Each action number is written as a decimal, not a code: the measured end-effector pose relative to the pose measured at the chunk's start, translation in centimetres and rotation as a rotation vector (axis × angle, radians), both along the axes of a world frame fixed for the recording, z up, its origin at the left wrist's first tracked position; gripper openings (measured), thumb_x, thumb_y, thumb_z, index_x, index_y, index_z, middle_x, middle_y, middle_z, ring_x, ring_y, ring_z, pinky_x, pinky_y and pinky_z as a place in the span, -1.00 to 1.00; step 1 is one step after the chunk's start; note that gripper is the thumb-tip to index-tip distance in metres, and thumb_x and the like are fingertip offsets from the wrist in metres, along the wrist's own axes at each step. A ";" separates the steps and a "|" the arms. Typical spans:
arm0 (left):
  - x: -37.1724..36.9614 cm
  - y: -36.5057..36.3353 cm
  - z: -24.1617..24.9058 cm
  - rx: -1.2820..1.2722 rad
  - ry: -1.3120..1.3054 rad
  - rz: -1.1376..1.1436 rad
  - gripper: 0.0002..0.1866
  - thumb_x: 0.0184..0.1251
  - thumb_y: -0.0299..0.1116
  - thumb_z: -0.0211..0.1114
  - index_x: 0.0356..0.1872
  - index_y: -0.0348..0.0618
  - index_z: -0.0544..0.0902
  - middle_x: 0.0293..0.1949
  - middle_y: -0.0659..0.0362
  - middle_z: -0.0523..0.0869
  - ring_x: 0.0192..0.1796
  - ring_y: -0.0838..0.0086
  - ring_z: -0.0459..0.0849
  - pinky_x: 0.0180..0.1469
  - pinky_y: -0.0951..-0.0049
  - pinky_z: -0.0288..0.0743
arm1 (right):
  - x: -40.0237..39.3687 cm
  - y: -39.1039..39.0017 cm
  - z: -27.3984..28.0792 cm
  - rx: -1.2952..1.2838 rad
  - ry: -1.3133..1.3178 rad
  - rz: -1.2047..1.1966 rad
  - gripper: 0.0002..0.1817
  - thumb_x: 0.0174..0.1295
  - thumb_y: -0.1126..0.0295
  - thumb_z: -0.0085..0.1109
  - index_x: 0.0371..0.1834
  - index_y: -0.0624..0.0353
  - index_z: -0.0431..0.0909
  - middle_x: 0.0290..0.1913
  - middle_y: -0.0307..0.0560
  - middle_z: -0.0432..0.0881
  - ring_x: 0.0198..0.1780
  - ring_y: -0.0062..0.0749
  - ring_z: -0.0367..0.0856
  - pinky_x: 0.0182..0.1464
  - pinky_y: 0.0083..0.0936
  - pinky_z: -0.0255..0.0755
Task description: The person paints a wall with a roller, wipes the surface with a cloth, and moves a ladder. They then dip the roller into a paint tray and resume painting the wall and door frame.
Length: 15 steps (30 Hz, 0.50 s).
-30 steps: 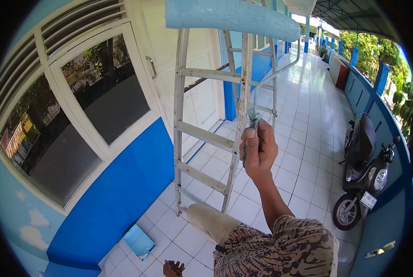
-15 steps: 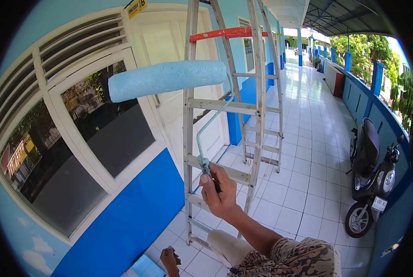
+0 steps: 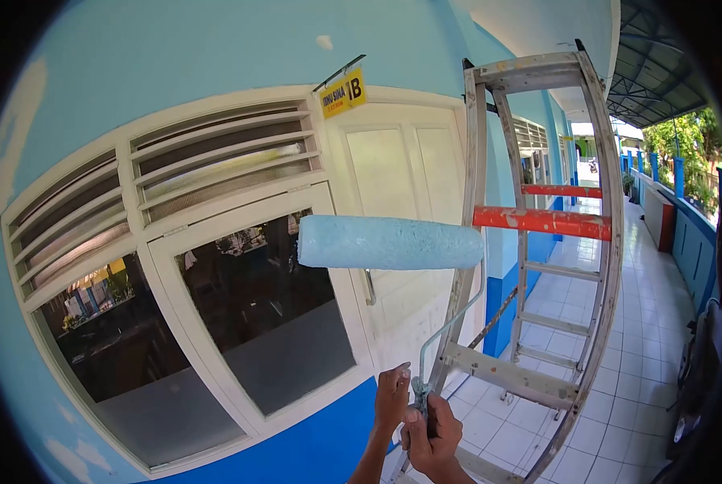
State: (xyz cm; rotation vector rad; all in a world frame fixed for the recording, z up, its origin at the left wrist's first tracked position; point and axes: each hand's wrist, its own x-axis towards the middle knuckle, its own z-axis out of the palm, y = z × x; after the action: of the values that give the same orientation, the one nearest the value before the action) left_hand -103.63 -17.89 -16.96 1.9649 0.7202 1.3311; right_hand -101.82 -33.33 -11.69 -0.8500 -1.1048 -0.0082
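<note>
A paint roller (image 3: pixel 389 243) with a light-blue, paint-covered sleeve is held upright, its sleeve lying crosswise in front of the window and door. Below it, my right hand (image 3: pixel 433 436) is wrapped round the paint-crusted handle. My left hand (image 3: pixel 391 399) is raised just left of the handle with its fingers curled. Whether it touches the handle, or what is in it, I cannot make out. Behind the roller stands a paint-spattered metal stepladder (image 3: pixel 510 375) with red bars.
To the left are a white-framed window (image 3: pixel 268 323) with louvres above and a white door (image 3: pixel 401 173). A yellow sign (image 3: pixel 344 94) juts from the light-blue wall (image 3: pixel 216 48), which has pale patches. A tiled walkway (image 3: pixel 627 387) runs back on the right, where a scooter (image 3: pixel 695 379) is partly visible.
The view has turned up and left. My left hand has risen from low down to beside the roller handle. My right hand still grips the paint roller.
</note>
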 end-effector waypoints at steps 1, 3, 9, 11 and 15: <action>1.1 1.0 0.8 0.011 0.011 -0.057 -0.69 0.57 -0.26 0.11 0.14 -0.13 0.68 -0.04 -0.07 0.62 0.02 0.14 0.62 0.10 0.23 0.50 | 0.7 0.6 1.1 -0.019 -0.026 -0.039 -0.70 0.48 0.48 0.12 0.11 0.51 0.41 -0.45 -0.07 0.63 -0.65 -0.68 0.49 -0.65 -0.63 0.31; 4.2 3.8 1.0 -0.083 -0.024 -0.195 -0.70 0.54 -0.39 0.05 0.13 -0.17 0.67 -0.02 -0.09 0.61 0.05 0.04 0.59 0.13 0.19 0.51 | 1.7 2.0 3.0 -0.024 -0.007 -0.075 -0.68 0.46 0.45 0.15 0.10 0.52 0.44 -0.51 -0.11 0.59 -0.62 -0.69 0.49 -0.59 -0.64 0.31; 8.2 6.7 3.8 -0.101 0.022 -0.281 -0.67 0.59 -0.31 -0.02 0.18 -0.18 0.60 0.04 -0.08 0.58 0.13 0.00 0.54 0.20 0.15 0.45 | 4.2 3.6 8.6 -0.030 -0.034 -0.235 -0.66 0.33 0.49 0.25 0.03 0.56 0.47 -0.42 0.13 0.67 -0.45 -0.40 0.66 -0.38 -0.50 0.52; 8.8 7.2 4.9 -0.086 0.040 -0.288 -0.67 0.59 -0.30 -0.02 0.18 -0.18 0.59 0.05 -0.08 0.58 0.13 0.00 0.54 0.21 0.15 0.45 | 5.0 4.4 10.0 -0.004 -0.073 -0.260 -0.67 0.37 0.48 0.22 0.05 0.54 0.45 -0.48 0.00 0.63 -0.54 -0.53 0.57 -0.48 -0.56 0.42; 9.4 8.2 5.6 -0.071 0.073 -0.292 -0.66 0.60 -0.29 -0.03 0.19 -0.18 0.59 0.05 -0.08 0.58 0.14 0.00 0.53 0.21 0.14 0.44 | 5.9 6.2 11.6 0.019 -0.156 -0.321 -0.69 0.41 0.47 0.17 0.07 0.52 0.43 -0.54 -0.11 0.60 -0.64 -0.65 0.49 -0.58 -0.60 0.33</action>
State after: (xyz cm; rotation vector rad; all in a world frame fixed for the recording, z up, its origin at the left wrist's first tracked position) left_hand -94.19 -9.71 -11.33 1.9812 0.4837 1.0507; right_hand -95.93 -27.17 -0.06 -1.0154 -1.1006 -0.3566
